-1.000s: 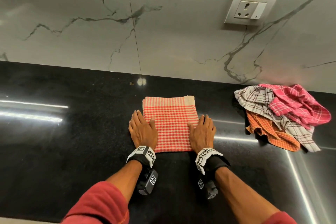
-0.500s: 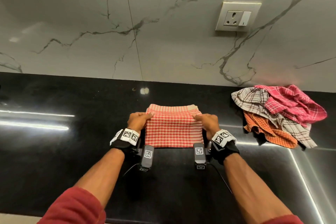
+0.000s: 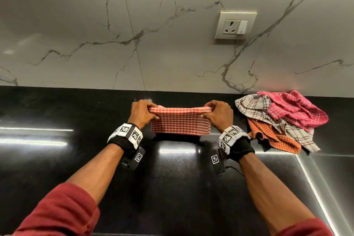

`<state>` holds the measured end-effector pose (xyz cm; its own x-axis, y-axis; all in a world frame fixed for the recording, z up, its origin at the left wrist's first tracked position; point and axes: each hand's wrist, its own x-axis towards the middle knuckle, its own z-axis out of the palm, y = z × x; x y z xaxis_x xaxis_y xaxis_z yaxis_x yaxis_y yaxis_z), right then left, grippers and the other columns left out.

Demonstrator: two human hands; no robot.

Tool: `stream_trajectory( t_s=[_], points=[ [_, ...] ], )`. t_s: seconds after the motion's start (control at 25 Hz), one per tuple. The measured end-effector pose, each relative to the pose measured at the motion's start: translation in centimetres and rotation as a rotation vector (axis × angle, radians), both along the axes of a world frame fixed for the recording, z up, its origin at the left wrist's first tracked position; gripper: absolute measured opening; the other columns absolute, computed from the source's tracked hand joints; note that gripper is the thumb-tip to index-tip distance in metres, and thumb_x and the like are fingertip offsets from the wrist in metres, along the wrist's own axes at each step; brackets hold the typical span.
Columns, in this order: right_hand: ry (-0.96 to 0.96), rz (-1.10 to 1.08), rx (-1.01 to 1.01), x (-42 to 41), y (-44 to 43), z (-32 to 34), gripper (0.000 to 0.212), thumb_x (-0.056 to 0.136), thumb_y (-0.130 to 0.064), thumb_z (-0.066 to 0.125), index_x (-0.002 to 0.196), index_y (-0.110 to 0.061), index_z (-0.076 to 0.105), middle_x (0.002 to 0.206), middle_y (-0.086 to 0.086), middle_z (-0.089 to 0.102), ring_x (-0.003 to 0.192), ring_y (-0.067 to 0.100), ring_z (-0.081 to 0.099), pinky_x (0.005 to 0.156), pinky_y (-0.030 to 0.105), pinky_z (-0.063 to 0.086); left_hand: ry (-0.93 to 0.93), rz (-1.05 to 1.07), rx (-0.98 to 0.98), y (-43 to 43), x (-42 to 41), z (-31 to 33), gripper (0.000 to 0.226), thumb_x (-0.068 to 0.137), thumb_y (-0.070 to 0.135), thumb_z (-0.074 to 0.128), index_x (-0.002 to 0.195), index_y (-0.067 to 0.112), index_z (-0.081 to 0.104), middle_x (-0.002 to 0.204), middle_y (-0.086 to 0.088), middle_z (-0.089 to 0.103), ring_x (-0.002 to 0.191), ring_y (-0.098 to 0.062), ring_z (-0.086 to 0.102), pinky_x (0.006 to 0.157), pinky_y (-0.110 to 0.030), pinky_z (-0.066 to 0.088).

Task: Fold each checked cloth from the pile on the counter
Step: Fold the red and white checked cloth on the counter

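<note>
Sleeves [image 3: 57, 210] dark red at the bottom edge, bare forearms reaching out over the glossy black counter [image 3: 172, 188]. Wristbands [image 3: 127, 134] with black-and-white marker tags on both wrists, with a small dark unit under each. Left hand [image 3: 142, 114] and right hand [image 3: 220, 116] are both curled, thumb and fingers pinching the two ends of the folded red-and-white checked cloth [image 3: 180, 124]. The cloth is at mid-counter, toward the back, close to the wall. Its long axis runs left-right, parallel to the wall. The top folded edge is stretched taut between the hands, and the rest hangs down with its face toward the person. Cannot tell whether the bottom edge touches the counter; a shadow lies right under it. Pile of crumpled cloths [image 3: 281, 120] on the counter to the right, near the right hand but apart: pink checked cloth [image 3: 295, 109] on top, white cloth with dark lines [image 3: 251, 105] beneath, orange checked cloth [image 3: 275, 138] lowest at the front. Behind is a grey-veined marble wall [image 3: 95, 25], with a socket with switch [image 3: 235, 26] mounted above and to the right of the held cloth.
</note>
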<state>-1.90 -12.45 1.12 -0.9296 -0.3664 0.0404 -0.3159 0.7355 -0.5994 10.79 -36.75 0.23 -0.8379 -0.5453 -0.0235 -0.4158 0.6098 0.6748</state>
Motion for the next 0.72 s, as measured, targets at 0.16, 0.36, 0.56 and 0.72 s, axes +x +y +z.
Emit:
stream_trajectory(
  t_s=[0.16,0.36,0.56,0.72],
  points=[
    [0.134,-0.014,0.081,0.4,0.2,0.0,0.017,0.081,-0.025,0.073,0.096,-0.019,0.075,0.105,0.007,0.067,0.106,0.027,0.056,0.092,0.043,0.046,0.043,-0.008,-0.187,-0.5,-0.2,-0.4,0.021,0.073,0.013,0.083,0.094,0.014,0.078,0.097,-0.007,0.073,0.096,-0.020,0.067,0.092,-0.036,0.054],
    [-0.386,-0.037,-0.552,-0.3,1.5,-0.9,0.015,0.091,-0.018,0.066,0.100,-0.007,0.061,0.103,0.011,0.069,0.103,0.031,0.067,0.088,0.042,0.056,0.143,-0.105,0.375,-0.6,0.7,-0.9,0.029,0.080,0.039,0.073,0.099,0.017,0.067,0.125,0.009,0.059,0.111,0.013,0.054,0.105,-0.017,0.037],
    [-0.341,-0.148,-0.429,0.5,-0.8,-2.9,0.020,0.099,-0.031,0.050,0.098,-0.011,0.051,0.091,0.004,0.062,0.089,0.025,0.063,0.073,0.034,0.049,0.075,0.340,0.463,2.9,-0.1,-4.1,0.041,0.096,0.052,0.047,0.108,0.014,0.056,0.111,-0.012,0.066,0.099,-0.028,0.064,0.091,-0.041,0.050],
    [-0.229,-0.199,-0.123,1.0,-2.5,-6.2,0.018,0.103,-0.029,0.039,0.101,-0.011,0.043,0.098,0.016,0.060,0.096,0.037,0.059,0.074,0.035,0.037,-0.119,0.381,0.277,3.4,0.6,-6.5,0.042,0.102,0.037,0.040,0.115,-0.001,0.052,0.123,-0.029,0.058,0.116,-0.043,0.053,0.094,-0.042,0.042]
  ],
)
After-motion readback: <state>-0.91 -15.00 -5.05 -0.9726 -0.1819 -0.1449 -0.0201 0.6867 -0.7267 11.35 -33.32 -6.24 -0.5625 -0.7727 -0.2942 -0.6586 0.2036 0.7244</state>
